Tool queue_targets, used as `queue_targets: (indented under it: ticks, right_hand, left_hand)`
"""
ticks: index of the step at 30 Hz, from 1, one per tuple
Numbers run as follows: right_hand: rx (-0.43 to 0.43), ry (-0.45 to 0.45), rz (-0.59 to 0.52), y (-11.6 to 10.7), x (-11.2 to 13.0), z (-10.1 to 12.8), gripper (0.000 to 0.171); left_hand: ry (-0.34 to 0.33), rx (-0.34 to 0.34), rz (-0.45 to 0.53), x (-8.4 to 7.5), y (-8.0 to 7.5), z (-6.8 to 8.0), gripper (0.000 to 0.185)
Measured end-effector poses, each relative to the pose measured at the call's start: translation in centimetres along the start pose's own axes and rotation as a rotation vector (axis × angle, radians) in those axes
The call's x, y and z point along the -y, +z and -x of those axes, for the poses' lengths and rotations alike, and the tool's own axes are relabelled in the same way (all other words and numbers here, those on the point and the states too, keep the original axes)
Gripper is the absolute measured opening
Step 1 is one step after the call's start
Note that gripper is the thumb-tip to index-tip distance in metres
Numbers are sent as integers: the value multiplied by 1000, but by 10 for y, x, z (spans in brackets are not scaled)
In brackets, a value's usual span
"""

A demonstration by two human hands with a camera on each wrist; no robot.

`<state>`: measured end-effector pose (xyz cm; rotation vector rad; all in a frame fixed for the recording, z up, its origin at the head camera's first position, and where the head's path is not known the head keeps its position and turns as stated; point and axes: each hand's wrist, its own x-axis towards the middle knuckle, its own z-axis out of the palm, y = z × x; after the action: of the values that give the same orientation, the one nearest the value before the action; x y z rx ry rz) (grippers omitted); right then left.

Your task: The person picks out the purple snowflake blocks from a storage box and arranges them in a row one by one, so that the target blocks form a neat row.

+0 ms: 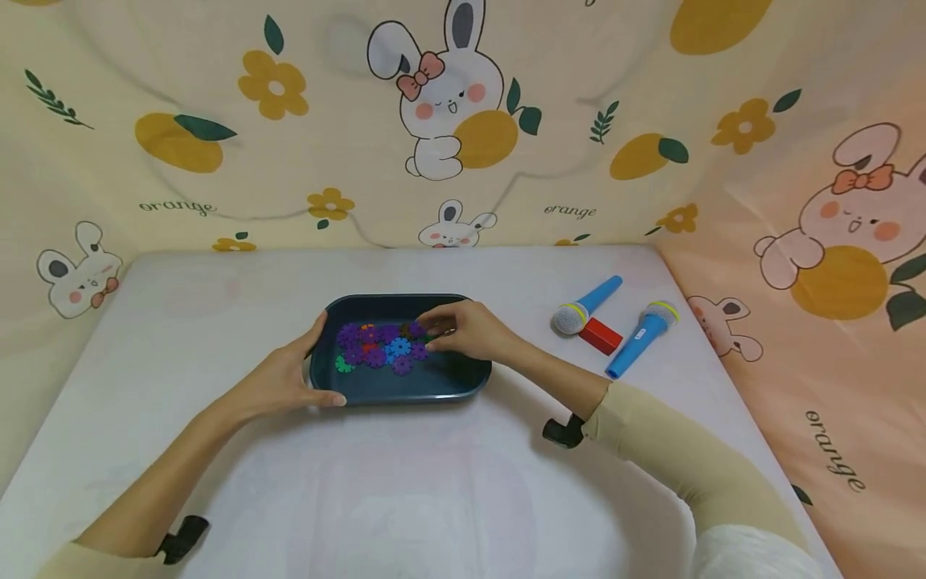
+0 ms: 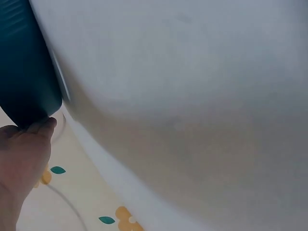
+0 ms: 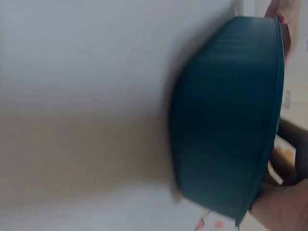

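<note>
At the lower left of the head view a bare forearm runs up to the left hand (image 1: 278,382), which grips the near-left corner of the dark blue tray (image 1: 405,388) — thumb laid along the front rim, fingers curled up the left wall. That hold looks meant to steady the tray against sliding on the white table (image 1: 181,322). The left wrist view agrees: a fingertip presses against the tray's outer wall (image 2: 24,72) at the upper left of that frame.

In the middle of the head view the tray holds a loose heap of plastic snowflake pieces (image 1: 378,347), mostly purple, with blue, red, orange and a green one at the left edge of the heap. They lie toward the back of the tray, the front of its floor bare.

The right hand (image 1: 463,330) reaches over the tray's right rim, fingers bent down and touching the right end of the heap; whether they already pinch a piece I cannot tell. The right wrist view shows only the tray's outer wall (image 3: 226,120), blurred.

Further right on the table, well apart from the tray, lie two blue toy microphones (image 1: 586,305) (image 1: 644,338) with a red block (image 1: 600,335) between them — set aside, out of both hands' way.
</note>
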<state>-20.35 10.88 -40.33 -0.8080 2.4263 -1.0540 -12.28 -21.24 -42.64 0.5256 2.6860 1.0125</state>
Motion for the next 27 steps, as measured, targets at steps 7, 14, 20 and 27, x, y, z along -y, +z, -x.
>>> queue_targets:
  ticks: [7, 14, 20, 27]
  right_hand:
    - [-122, 210, -76, 16, 11, -5, 32]
    - [-158, 286, 0, 34, 11, -10, 28]
    - [-167, 264, 70, 42, 8, -16, 25]
    - [-137, 221, 142, 46, 5, -18, 25]
  left_hand:
    - [-4, 2, 21, -2, 4, 2, 131]
    - [-4, -3, 30, -1, 4, 4, 130]
    - [-7, 4, 33, -2, 2, 4, 130]
    - [-17, 9, 51, -4, 2, 4, 130]
